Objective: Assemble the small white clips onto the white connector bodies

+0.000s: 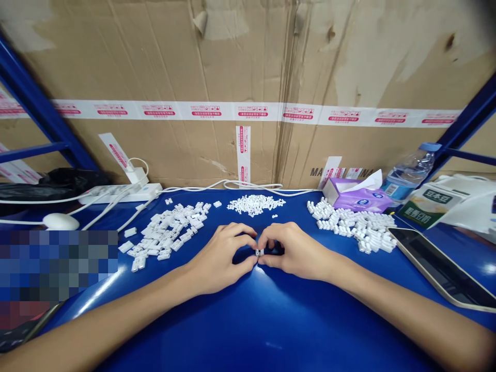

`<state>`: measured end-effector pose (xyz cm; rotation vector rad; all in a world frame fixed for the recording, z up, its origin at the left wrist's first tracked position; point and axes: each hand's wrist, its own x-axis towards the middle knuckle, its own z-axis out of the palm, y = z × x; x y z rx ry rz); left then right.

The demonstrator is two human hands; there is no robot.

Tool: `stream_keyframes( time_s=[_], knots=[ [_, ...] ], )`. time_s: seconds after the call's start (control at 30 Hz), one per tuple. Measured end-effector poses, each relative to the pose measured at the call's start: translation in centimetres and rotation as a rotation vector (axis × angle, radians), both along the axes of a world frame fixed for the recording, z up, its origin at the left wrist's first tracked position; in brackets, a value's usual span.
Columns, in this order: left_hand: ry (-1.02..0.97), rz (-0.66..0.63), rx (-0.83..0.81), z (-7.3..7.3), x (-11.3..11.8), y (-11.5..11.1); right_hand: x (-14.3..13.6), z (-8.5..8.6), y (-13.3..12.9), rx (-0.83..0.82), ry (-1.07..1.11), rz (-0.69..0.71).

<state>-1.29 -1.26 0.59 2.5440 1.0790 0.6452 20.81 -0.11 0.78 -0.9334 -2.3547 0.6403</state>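
Between the fingertips of both hands is a small white plastic part (259, 252), held just above the blue tabletop (248, 320). My left hand (222, 253) pinches it from the left with thumb and forefinger. From the right, my right hand (290, 250) pinches the same part; its other fingers curl behind. The fingertips hide much of the part. Left of my hands spreads a pile of flat white plastic pieces (170, 230). Straight ahead lies a heap of tiny white pieces (253, 204). On the right is a pile of chunkier white pieces (354, 225).
At the back left lies a white power strip (124, 192) with cables. Back right stand a purple tissue pack (358, 199), a water bottle (411, 170) and a green-white carton (428, 201). A phone (445, 266) lies at the right. Cardboard (174, 67) walls the back.
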Motion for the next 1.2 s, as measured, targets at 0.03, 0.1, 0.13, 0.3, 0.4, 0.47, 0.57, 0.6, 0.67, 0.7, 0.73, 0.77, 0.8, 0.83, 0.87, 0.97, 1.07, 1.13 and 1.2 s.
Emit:
stream_keyframes(
  time_s=[0.03, 0.1, 0.13, 0.3, 0.4, 0.47, 0.57, 0.6, 0.67, 0.7, 0.73, 0.77, 0.8, 0.83, 0.87, 0.97, 1.07, 1.13, 1.2],
  knots=[
    [0.000, 0.000, 0.000, 0.0, 0.0, 0.0, 0.0, 0.0, 0.0, 0.008, -0.003, -0.001],
    [0.000, 0.000, -0.003, 0.0, 0.0, 0.0, -0.1, 0.1, -0.1, 0.012, -0.002, 0.001],
    [0.002, 0.001, -0.006, 0.1, 0.0, -0.1, -0.1, 0.1, -0.1, 0.014, -0.003, 0.001],
    [0.008, 0.019, -0.005, 0.0, 0.0, 0.0, 0.7, 0.3, 0.5, 0.025, -0.038, 0.004],
    [0.019, 0.036, -0.004, -0.1, -0.1, 0.1, 1.5, 0.4, 1.0, 0.021, -0.044, 0.002],
    [0.026, 0.047, -0.012, -0.1, -0.1, 0.1, 1.9, 0.5, 1.2, 0.023, -0.055, -0.003],
    [0.033, 0.048, -0.019, -0.1, -0.2, 0.1, 2.4, 0.9, 1.3, 0.067, -0.072, -0.001],
    [0.036, 0.045, -0.017, -0.1, -0.2, 0.1, 2.6, 1.2, 1.4, 0.096, -0.071, -0.005],
    [0.043, 0.039, -0.010, -0.2, -0.3, 0.2, 3.2, 1.6, 1.8, 0.171, -0.061, -0.045],
    [0.047, 0.037, -0.007, -0.3, -0.4, 0.3, 3.5, 1.7, 2.1, 0.215, -0.055, -0.086],
    [0.051, 0.037, -0.006, -0.4, -0.5, 0.4, 4.0, 1.7, 2.5, 0.262, -0.059, -0.135],
    [0.058, 0.039, -0.007, -0.5, -0.6, 0.5, 4.4, 1.6, 3.0, 0.290, -0.082, -0.176],
    [0.067, 0.045, -0.009, -0.5, -0.7, 0.5, 4.9, 1.4, 3.5, 0.312, -0.107, -0.201],
    [0.083, 0.052, -0.013, -0.5, -0.8, 0.6, 5.3, 1.1, 4.0, 0.325, -0.125, -0.203],
    [0.107, 0.058, -0.016, -0.5, -1.0, 0.7, 5.7, 0.6, 4.4, 0.327, -0.146, -0.186],
    [0.202, 0.046, -0.025, -0.3, -1.3, 0.8, 6.2, -0.7, 5.1, 0.311, -0.253, -0.173],
    [0.269, 0.022, -0.010, -0.2, -1.5, 0.8, 5.9, -1.6, 4.8, 0.279, -0.352, -0.204],
    [0.287, 0.017, 0.009, -0.4, -1.5, 0.9, 5.5, -1.8, 4.1, 0.265, -0.378, -0.230],
    [0.295, 0.014, 0.019, -0.6, -1.5, 0.9, 5.2, -1.8, 3.5, 0.256, -0.397, -0.237]
  ],
)
